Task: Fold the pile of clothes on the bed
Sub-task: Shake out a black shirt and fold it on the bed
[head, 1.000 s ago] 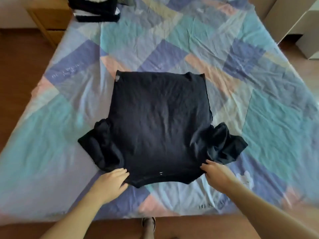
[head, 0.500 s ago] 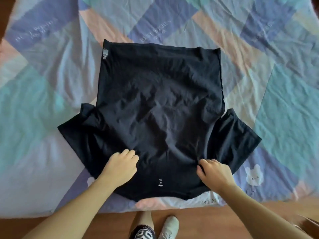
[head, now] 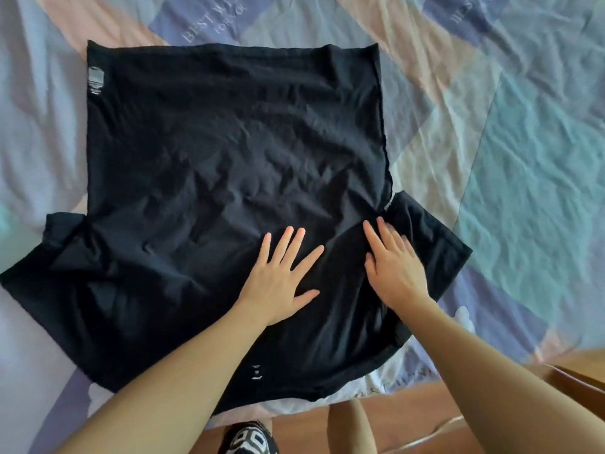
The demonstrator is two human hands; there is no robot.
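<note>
While flat palms press it, black T-shirt [head: 229, 152] spread, creased, sleeves out

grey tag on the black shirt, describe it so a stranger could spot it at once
A black t-shirt lies spread on the patchwork bedsheet. At its far left corner, away from the hands, sits a small grey tag, the only pale rectangle on the dark cloth.

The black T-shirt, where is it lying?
The black T-shirt lies spread on the patchwork bedsheet, centre-left in the head view, under both hands.
</note>
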